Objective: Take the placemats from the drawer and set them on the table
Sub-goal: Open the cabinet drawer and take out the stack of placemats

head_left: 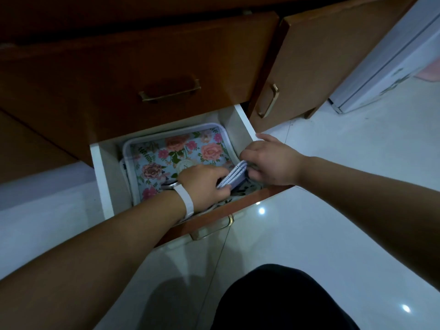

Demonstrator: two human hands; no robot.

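Reaching into the open drawer (240, 125) at the centre of the frame, both hands grip a folded stack of pale placemats (234, 176) with dotted edges. The left hand (202, 184), a white watch strap (185, 201) on its wrist, has its fingers clamped on the stack's lower end; the right hand (271, 160) pinches the upper end. A floral tray (171, 153) lies beneath. No writing is legible anywhere.

My left hand (204, 184) and right hand (271, 160) reach forward and down, fingers curled closed, arms stretched out, nearly meeting.
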